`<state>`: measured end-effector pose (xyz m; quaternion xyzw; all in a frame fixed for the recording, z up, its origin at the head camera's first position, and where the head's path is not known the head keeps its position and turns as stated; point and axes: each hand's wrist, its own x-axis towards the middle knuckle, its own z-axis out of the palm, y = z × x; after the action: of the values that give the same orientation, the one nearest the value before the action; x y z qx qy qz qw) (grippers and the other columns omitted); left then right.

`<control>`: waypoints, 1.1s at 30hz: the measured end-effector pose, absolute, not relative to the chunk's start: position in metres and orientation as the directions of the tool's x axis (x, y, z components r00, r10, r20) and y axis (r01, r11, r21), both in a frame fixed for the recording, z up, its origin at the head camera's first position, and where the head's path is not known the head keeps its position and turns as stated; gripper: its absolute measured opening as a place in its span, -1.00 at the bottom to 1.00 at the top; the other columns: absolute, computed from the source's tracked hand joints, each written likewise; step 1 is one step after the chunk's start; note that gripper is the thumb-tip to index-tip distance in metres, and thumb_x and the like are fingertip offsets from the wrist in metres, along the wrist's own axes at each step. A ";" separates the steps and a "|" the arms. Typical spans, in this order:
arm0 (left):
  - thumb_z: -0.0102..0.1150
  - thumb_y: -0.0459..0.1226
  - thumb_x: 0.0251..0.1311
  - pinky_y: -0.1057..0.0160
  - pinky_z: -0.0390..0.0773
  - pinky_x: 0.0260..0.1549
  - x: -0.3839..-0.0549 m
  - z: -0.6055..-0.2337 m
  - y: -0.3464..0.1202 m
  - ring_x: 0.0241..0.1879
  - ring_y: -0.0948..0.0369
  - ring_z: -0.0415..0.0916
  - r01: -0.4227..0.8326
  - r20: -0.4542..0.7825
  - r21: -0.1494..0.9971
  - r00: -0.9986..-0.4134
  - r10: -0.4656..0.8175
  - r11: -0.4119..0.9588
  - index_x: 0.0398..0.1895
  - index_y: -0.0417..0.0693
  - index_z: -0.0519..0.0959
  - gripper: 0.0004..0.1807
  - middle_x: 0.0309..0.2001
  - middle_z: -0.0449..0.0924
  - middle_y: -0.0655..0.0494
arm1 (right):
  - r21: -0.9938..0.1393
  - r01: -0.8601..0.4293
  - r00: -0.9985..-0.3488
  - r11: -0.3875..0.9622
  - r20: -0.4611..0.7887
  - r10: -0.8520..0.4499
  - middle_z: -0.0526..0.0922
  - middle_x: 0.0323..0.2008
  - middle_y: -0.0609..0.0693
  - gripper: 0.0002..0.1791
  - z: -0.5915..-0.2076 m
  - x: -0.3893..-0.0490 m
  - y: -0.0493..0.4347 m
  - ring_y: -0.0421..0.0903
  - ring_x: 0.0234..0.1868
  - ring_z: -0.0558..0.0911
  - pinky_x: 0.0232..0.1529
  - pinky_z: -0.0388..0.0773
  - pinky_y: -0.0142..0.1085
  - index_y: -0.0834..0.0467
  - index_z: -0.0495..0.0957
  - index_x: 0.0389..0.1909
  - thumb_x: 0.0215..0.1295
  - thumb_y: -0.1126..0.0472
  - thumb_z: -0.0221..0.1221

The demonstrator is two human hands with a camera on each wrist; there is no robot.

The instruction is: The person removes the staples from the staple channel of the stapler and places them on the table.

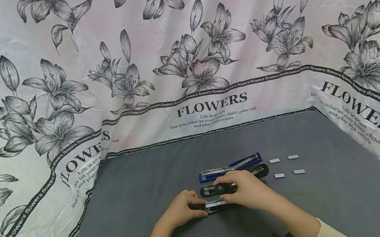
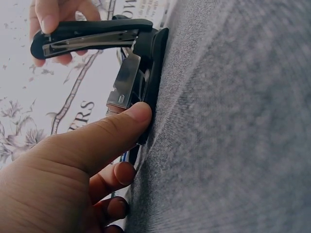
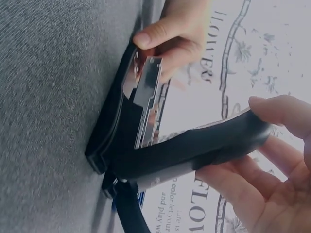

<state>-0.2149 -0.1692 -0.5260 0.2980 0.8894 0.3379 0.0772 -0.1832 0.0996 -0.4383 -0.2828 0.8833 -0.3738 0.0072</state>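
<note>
The left hand [image 1: 184,208] pinches the base [image 3: 112,116] of the black stapler [image 1: 216,206]; the right hand [image 1: 248,190] grips its raised top [image 3: 209,144]. Better to keep the base steady and turn the top gently.

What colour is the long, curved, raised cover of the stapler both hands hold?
Black; the raised cover shows best in the right wrist view.

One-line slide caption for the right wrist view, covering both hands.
Opened black stapler on grey cloth: the right hand holds its raised top, the left hand grips its base.
</note>
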 end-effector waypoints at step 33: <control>0.58 -0.04 0.04 0.35 0.27 -0.37 -0.213 -0.527 -0.170 -0.37 0.37 0.20 0.455 0.043 0.649 -0.822 0.567 0.610 -0.04 0.12 0.82 -0.62 -0.40 0.48 0.41 | -0.693 -0.352 -0.907 0.629 0.086 -0.413 0.65 -0.12 -0.12 -0.59 -0.411 -0.181 0.174 -0.13 -0.16 0.64 -0.20 0.63 -0.25 0.11 0.71 -0.05 0.04 0.21 0.56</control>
<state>-0.2128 -0.1701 -0.5270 0.2860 0.8933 0.3365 0.0835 -0.1806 0.1736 -0.4110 -0.2121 0.9015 -0.3750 0.0403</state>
